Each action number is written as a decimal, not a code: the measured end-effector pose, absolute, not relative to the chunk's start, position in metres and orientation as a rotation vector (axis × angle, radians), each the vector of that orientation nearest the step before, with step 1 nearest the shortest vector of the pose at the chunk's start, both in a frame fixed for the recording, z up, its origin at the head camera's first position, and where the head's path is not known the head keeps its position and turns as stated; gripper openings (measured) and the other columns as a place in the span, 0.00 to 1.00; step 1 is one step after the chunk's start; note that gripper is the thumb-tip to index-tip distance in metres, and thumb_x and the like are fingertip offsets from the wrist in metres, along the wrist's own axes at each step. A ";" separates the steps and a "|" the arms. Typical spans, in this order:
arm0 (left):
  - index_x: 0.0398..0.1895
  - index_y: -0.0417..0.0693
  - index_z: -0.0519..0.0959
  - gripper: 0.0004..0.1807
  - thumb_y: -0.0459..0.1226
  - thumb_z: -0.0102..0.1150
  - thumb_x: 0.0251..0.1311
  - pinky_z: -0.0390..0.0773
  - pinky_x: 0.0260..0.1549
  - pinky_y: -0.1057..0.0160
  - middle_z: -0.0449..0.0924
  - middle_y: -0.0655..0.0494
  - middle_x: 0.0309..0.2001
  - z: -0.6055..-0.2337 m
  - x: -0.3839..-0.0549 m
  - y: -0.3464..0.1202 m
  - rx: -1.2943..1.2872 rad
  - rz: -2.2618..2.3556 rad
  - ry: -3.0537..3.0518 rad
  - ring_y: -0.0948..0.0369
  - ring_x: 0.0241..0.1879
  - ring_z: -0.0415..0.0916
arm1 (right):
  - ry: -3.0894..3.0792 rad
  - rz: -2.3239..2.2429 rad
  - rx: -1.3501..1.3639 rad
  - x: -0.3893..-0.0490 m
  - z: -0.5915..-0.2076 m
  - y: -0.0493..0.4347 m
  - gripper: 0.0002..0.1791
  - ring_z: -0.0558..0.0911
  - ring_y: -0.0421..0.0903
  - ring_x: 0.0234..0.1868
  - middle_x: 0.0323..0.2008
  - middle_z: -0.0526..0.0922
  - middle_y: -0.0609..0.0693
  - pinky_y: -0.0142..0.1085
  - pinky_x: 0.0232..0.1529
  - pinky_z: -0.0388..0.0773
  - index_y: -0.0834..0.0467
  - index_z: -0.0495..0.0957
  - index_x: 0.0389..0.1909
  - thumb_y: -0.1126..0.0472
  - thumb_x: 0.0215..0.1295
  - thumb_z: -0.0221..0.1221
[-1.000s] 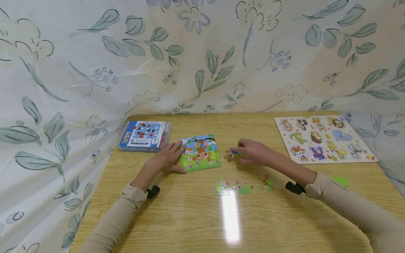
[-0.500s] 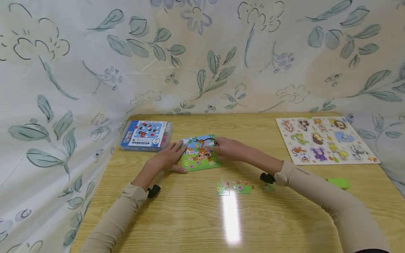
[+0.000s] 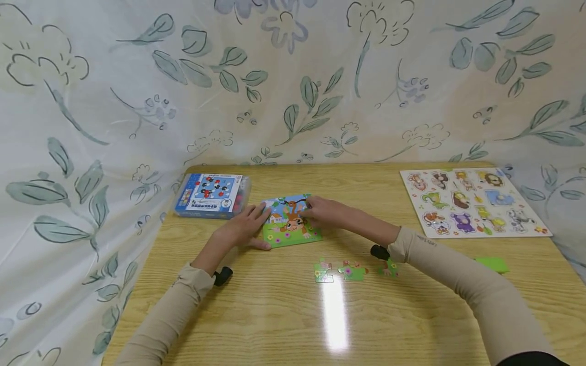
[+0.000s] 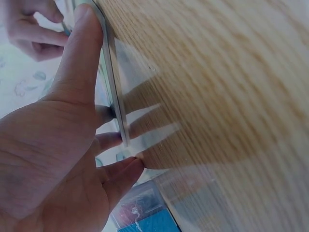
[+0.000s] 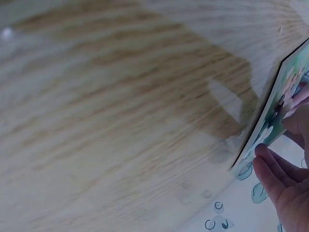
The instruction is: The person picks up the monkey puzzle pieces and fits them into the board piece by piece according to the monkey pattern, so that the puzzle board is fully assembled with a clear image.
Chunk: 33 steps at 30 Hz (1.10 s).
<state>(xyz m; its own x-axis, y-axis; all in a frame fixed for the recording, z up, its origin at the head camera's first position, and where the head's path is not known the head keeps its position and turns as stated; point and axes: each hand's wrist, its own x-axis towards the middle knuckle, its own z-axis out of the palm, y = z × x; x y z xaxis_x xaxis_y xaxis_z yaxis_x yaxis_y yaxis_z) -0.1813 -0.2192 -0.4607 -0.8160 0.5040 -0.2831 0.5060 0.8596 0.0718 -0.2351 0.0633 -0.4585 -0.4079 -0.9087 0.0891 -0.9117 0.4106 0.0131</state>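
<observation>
A square picture puzzle (image 3: 289, 235) of a monkey on green grass lies in its board on the table. My left hand (image 3: 239, 230) rests at its left edge, fingers stretched along the side and thumb at the near corner. At the upper right of the puzzle, my right hand (image 3: 326, 212) pinches a puzzle piece, mostly hidden by the fingers. The right wrist view shows the thumb and fingers of that hand (image 5: 289, 164) at the board's edge. Three loose pieces lie nearer me: a left one (image 3: 323, 273), a middle one (image 3: 352, 272) and a right one (image 3: 388, 268).
A plastic case with a molecule-model label (image 3: 212, 195) stands at the back left. On the right lies a white board of animal pictures (image 3: 476, 203), with a green block (image 3: 492, 264) nearer me. A floral cloth (image 3: 293, 91) hangs behind the wooden table (image 3: 256, 315).
My right hand has moved left with the puzzle piece, from beside the puzzle to its upper right part. Over the last half second it has barely shifted. The left hand has stayed put.
</observation>
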 end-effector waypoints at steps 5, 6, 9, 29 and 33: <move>0.78 0.46 0.42 0.58 0.67 0.54 0.55 0.57 0.69 0.39 0.37 0.42 0.79 -0.460 -0.181 -0.219 0.764 -0.008 2.739 0.41 0.76 0.42 | -2.526 0.013 1.694 -0.235 -0.457 0.064 0.14 0.68 0.44 0.30 0.35 0.77 0.57 0.31 0.29 0.69 0.56 0.83 0.50 0.66 0.65 0.59; 0.78 0.45 0.42 0.58 0.67 0.54 0.55 0.58 0.69 0.39 0.37 0.42 0.79 -0.459 -0.181 -0.219 0.766 -0.009 2.739 0.41 0.76 0.42 | -2.514 0.002 1.700 -0.235 -0.457 0.064 0.14 0.68 0.44 0.29 0.34 0.77 0.57 0.31 0.29 0.69 0.56 0.82 0.50 0.66 0.65 0.59; 0.78 0.45 0.43 0.58 0.66 0.55 0.56 0.58 0.69 0.38 0.37 0.41 0.78 -0.459 -0.182 -0.219 0.775 -0.008 2.740 0.40 0.76 0.43 | -2.477 -0.027 1.714 -0.236 -0.457 0.065 0.13 0.68 0.43 0.28 0.32 0.78 0.55 0.30 0.28 0.69 0.56 0.83 0.50 0.65 0.65 0.60; 0.78 0.45 0.43 0.57 0.67 0.54 0.56 0.59 0.68 0.38 0.39 0.41 0.78 -0.459 -0.180 -0.218 0.798 -0.020 2.752 0.41 0.76 0.44 | -2.422 -0.328 1.706 -0.235 -0.455 0.058 0.17 0.68 0.40 0.23 0.32 0.79 0.51 0.28 0.22 0.67 0.53 0.80 0.57 0.62 0.68 0.58; 0.78 0.45 0.44 0.57 0.67 0.55 0.56 0.59 0.68 0.38 0.39 0.41 0.78 -0.459 -0.180 -0.218 0.781 -0.007 2.750 0.41 0.76 0.44 | -2.350 -0.423 1.694 -0.235 -0.457 0.057 0.17 0.72 0.40 0.24 0.33 0.80 0.50 0.27 0.23 0.69 0.52 0.80 0.57 0.60 0.68 0.58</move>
